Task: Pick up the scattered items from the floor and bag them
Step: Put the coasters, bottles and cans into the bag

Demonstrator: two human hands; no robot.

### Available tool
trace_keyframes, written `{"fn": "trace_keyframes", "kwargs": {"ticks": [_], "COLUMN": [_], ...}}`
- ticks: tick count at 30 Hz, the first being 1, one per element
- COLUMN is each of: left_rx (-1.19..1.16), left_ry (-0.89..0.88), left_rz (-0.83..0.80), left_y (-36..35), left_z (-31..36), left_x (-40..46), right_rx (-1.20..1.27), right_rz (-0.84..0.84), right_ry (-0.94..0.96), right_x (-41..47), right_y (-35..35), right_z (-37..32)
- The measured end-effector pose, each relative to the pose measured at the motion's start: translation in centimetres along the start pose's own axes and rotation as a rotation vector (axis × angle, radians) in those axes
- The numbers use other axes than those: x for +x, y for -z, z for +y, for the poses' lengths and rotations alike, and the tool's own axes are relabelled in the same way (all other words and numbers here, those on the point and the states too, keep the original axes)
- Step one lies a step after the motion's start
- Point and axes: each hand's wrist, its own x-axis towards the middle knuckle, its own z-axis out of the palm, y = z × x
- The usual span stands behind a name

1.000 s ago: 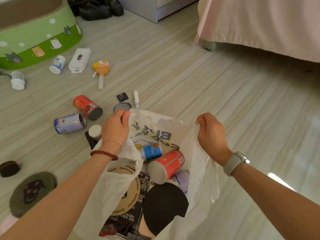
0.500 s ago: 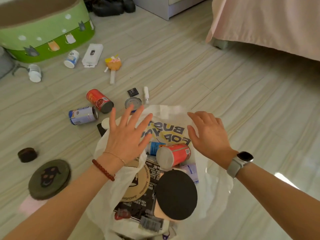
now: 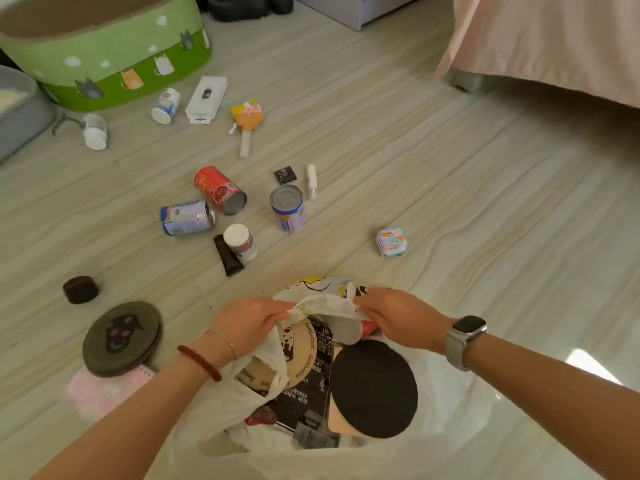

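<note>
**Bag handles being drawn together, floor not yet cleared**

Gripping the white plastic bag (image 3: 214,403) by its two handles, near edge of the floor (image 3: 450,209), directly below the camera. Left hand (image 3: 247,322) pinching the left handle, fingers closed on bunched plastic. Right hand (image 3: 398,317) pinching the right handle likewise, the two fists nearly touching over the bag's mouth.

Judging the step: gathering or knotting the handles. Doing it well means keeping both loops taut and level, lifting slightly so the contents settle before crossing one handle over the other. Watching the overfull mouth, since tall items look likely to snag the plastic.

Bag contents showing: black round disc (image 3: 375,388) on top, a dark printed box (image 3: 311,375) beneath, a tan round label (image 3: 301,348) beside it. Anything deeper hidden.

Outward, still lying on the floor: red can (image 3: 220,190) on its side, blue-white can (image 3: 187,218) just beside it, upright tin (image 3: 288,207), white-capped bottle (image 3: 240,242) resting against a black tube (image 3: 227,254), small pastel case (image 3: 391,241) well apart to the right. Further off, toward the far left corner: green tub (image 3: 104,53), inside not visible. Closing the bag now seems premature with this much left.
</note>
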Motion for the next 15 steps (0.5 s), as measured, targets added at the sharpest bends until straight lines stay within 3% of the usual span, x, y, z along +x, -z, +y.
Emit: {"fn": "trace_keyframes", "kwargs": {"ticks": [4, 8, 12, 15], "left_rx": [0.094, 0.128, 0.007, 0.072], "left_ry": [0.029, 0.055, 0.119, 0.220], "left_rz": [-0.015, 0.025, 0.251, 0.397], "left_y": [0.0, 0.9, 2.6, 3.9], "left_z": [-0.6, -1.1, -1.3, -2.7], "left_x": [-0.3, -0.3, 1.9, 4.7], "right_rx": [-0.028, -0.075, 0.178, 0.192], "right_rz": [-0.104, -0.027, 0.245, 0.389], "right_ry": [0.104, 0.162, 0.057, -0.113], "right_x": [0.9, 2.2, 4.0, 6.8], "right_y": [-1.2, -1.3, 0.3, 1.2], "right_z": [-1.2, -1.0, 0.4, 3.1]}}
